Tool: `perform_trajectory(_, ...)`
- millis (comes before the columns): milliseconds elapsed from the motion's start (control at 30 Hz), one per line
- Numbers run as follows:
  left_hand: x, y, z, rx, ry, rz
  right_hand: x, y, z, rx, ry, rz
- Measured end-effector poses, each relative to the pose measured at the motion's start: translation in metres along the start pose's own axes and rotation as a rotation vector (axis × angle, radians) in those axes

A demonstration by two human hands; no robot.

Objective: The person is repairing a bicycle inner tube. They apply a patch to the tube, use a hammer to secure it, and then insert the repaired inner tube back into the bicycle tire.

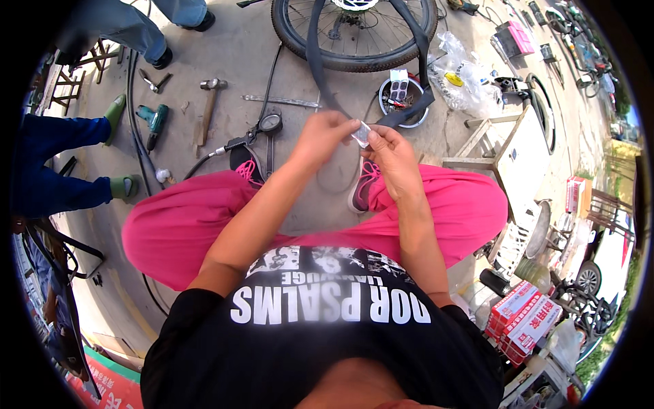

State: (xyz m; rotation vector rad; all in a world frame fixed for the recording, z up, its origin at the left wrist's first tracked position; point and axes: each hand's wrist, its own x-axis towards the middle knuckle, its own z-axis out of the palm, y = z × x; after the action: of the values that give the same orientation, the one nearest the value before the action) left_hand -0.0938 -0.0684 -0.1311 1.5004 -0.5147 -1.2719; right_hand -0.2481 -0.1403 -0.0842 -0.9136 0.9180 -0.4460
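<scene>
The floor is a grey concrete surface [235,58] with darker stains; it extends outdoors toward the right of the frame. Daylight illuminates the area, and the paving at right is bright. A pale, weathered rectangular table with an open wooden frame [512,158] stands right of centre. A low brown wooden stool [99,57] occupies the upper left. Green foliage [620,99] and a strip of blue sky [633,117] border the right edge.

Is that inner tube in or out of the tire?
Out, where visible: the inner tube drapes across the wheel and over the basin.
</scene>
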Motion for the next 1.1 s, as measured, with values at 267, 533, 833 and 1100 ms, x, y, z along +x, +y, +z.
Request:
perform_trajectory(267,0.004,-0.007,0.007,-0.271,-0.001,0.024,0.007,0.016,-0.012,-0.025,0.017,-0.037)
perform_trajectory(533,0.000,-0.003,-0.002,-0.216,-0.290,-0.066,0.008,0.020,-0.022,-0.022,0.002,-0.039)
perform_trajectory(833,-0.016,0.016,0.004,-0.288,-0.318,-0.107,0.007,0.015,-0.024,0.022,-0.006,-0.065)
perform_trajectory(1100,-0.009,0.002,0.001,-0.178,-0.314,-0.124,0.003,0.015,-0.023,0.063,-0.013,-0.050)
